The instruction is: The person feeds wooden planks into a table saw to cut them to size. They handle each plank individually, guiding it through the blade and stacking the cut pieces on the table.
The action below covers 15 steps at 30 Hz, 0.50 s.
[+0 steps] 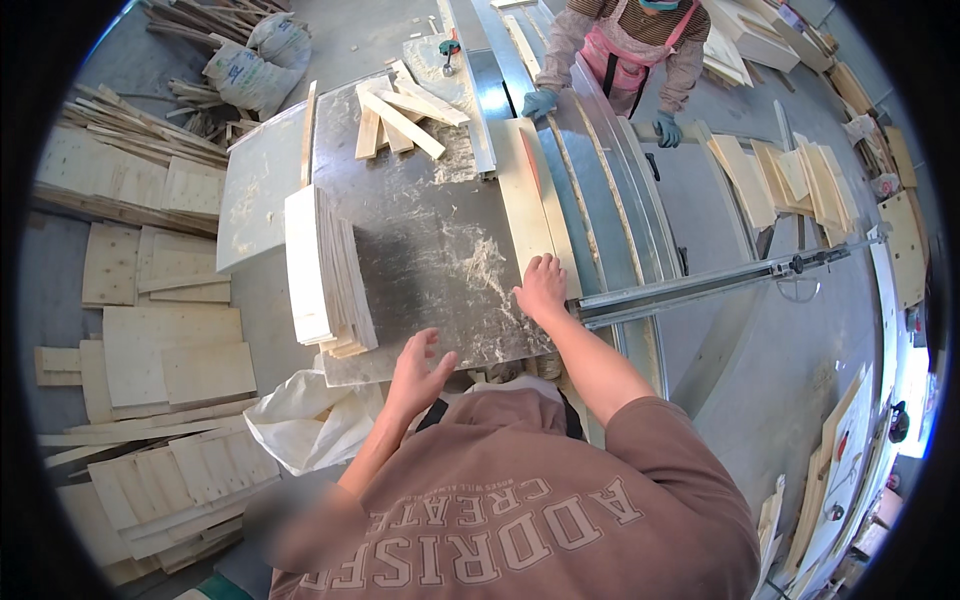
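Along the right side of the dark bench (415,255), in the head view, has a long pale board (522,205) lying lengthwise, with a seam and a red streak on it; cannot tell whether cut through or two pieces side by side. Looks partway along: counts as done, by judgement, a neat stack of pale pieces (308,265) at the left edge and a loose heap of strips (378,122) toward the far end. Seems to leave the long board to finish. Rests the right grip (543,287) on the board's near end, fingers bent over the top; cannot tell whether clasping or merely pressing. Holds nothing in the left grip (418,374): released, fingers apart, at the bench's near edge. Shows a co-worker's gloved hand (540,104) just beside the board's far end.
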Tool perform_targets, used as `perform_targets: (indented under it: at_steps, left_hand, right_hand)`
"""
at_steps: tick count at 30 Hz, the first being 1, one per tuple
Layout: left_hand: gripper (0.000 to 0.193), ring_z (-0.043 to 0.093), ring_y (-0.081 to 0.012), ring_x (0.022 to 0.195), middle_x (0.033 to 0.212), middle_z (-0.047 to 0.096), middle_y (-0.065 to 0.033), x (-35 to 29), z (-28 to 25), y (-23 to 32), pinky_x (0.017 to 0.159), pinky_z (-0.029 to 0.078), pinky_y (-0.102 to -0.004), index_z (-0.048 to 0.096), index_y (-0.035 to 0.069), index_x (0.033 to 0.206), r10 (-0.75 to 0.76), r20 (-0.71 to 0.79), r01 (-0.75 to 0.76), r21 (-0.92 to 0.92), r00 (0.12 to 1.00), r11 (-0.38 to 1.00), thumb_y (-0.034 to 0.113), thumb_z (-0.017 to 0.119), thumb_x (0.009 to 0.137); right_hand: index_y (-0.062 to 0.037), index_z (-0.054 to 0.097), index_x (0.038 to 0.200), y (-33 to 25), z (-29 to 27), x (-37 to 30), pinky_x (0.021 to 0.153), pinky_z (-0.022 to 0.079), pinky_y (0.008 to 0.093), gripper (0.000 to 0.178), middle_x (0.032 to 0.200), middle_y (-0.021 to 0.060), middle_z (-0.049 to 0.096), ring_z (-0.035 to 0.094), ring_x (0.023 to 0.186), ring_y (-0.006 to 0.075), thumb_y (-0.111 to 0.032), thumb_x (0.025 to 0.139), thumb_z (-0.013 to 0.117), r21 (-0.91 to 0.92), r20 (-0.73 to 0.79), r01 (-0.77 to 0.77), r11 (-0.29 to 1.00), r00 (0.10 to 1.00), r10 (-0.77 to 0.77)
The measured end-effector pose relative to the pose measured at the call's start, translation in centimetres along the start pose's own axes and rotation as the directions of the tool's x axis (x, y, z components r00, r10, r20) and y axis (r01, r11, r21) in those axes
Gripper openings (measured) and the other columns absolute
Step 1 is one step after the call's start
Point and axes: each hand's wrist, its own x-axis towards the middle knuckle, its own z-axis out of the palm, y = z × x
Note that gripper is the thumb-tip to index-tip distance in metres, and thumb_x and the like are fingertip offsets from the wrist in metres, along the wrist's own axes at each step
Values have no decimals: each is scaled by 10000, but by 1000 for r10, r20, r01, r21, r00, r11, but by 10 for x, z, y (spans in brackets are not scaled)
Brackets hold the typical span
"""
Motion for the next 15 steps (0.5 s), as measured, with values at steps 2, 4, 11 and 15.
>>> perform_targets:
  at_steps: [2,4,11,15]
  left_hand:
    - [615,695,-366,1203,1414,645,-246,2,-1,4,1010,563,-458,557,-34,1458,-21,7,21,-13,1000,1000,298,762,983]
    - [616,695,-367,1203,1415,644,-248,3,0,5,1015,561,-457,557,-36,1457,-23,9,24,-16,1000,1000,299,763,982]
    - [626,697,-333,1197,1416,658,-219,9,11,2,983,572,-445,548,-13,1488,2,18,-2,-2,1000,1000,290,772,988]
    - [627,701,-312,1184,1404,672,-203,13,13,6,957,579,-435,546,-3,1497,17,19,-17,15,1000,1000,287,776,991]
  right_hand:
    - [61,583,1359,3,-2,-7,1059,494,444,740,1352,184,591,570,1295,319,-445,886,844,-6,30,61,998,998,-61]
    - [58,581,1377,6,-3,-9,1046,503,439,750,1363,184,589,581,1271,314,-462,897,828,4,84,78,997,993,-78]
    - [84,575,1363,12,6,-25,1044,517,447,782,1351,203,597,586,1291,328,-468,880,844,78,54,-54,995,997,50]
    - [91,564,1376,11,4,-26,1050,514,448,821,1358,202,593,585,1286,328,-482,866,856,91,61,-86,992,995,80]
